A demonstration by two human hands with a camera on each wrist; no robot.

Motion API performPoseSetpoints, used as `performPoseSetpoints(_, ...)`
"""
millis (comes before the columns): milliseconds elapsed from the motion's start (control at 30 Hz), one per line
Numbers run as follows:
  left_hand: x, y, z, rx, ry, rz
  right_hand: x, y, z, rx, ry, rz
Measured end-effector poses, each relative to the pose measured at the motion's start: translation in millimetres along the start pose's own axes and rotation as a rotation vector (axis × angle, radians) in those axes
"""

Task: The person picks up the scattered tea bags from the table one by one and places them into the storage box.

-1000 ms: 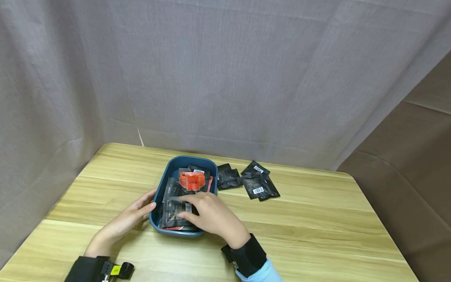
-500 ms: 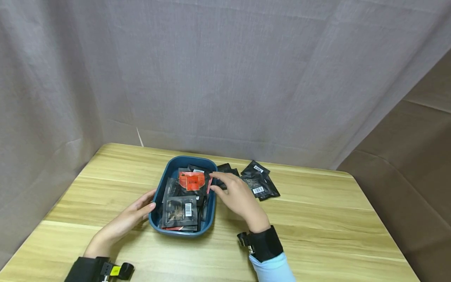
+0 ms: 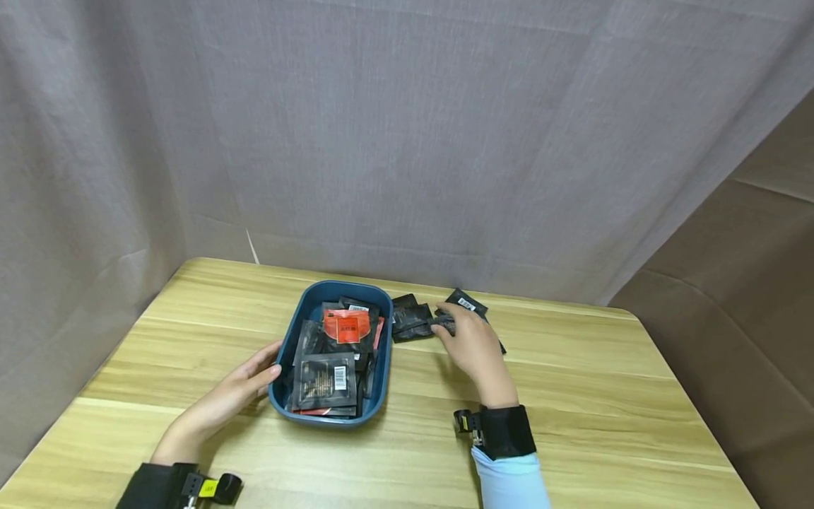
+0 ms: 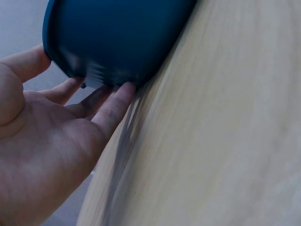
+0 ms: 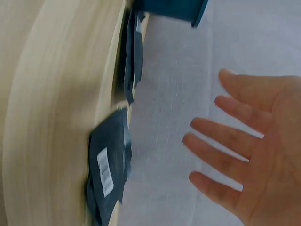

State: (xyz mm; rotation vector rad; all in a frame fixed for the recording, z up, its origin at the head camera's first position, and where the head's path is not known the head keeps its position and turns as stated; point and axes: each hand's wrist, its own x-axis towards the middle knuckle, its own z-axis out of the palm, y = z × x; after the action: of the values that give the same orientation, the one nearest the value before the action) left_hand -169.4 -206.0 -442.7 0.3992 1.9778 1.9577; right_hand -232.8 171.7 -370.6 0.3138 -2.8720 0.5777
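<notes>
A dark blue plastic box [image 3: 381,392] stands on the table, filled with flat black sachets [image 3: 324,382] and an orange-red labelled sachet [image 3: 347,326]. My left hand [image 3: 232,392] holds its left side, thumb over the rim and fingertips on the outer wall. In the left wrist view those fingers [image 4: 110,110] lie against the box's wall. Out to the right, my right hand [image 3: 473,346] hovers over a small pile of black sachets [image 3: 467,300], partly hiding it. Seen from the right wrist, its spread fingers [image 5: 221,136] hold nothing, apart from the sachets [image 5: 106,169].
Other black sachets [image 3: 412,322] lie between the box and the right-hand pile, close to the box's right wall. A grey cloth [image 3: 407,141] hangs behind the wooden table [image 3: 604,410], along its back edge.
My right hand has moved right, from over the sachets in the box, past its right rim, to the pile on the table. The left hand and the box stay in place.
</notes>
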Motion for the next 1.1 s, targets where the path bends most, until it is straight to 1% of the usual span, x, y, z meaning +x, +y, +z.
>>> performPoseSetpoints(133, 0.1, -1.6, -1.2, -0.002, -0.007, 0.012, -0.7, 11.9, -2.2, -0.017, 0.016, 0.048)
performPoseSetpoints(200, 0.8, -1.7, -1.1, 0.000, -0.008, 0.014, -0.5, 18.2, -2.6, -0.022, 0.003, 0.074)
performPoseSetpoints(367, 1.5, -2.4, -1.5, 0.001, -0.006, 0.018, 0.5, 29.9, 0.5, -0.035, -0.086, 0.142)
performPoseSetpoints(500, 1.4, -2.2, -1.3, -0.003, -0.011, 0.016, 0.0, 37.3, 5.7, -0.047, -0.149, 0.176)
performPoseSetpoints(833, 0.2, -0.9, -1.3, -0.011, -0.019, 0.005, -1.8, 48.9, 17.4, -0.030, -0.258, 0.214)
performPoseSetpoints(1000, -0.3, -0.1, -1.4, -0.007, -0.022, 0.003, -1.9, 51.6, 21.8, -0.017, -0.281, 0.225)
performPoseSetpoints(1100, -0.3, 0.0, -1.7, -0.003, -0.022, 0.004, -1.2, 52.6, 23.6, -0.018, -0.280, 0.223)
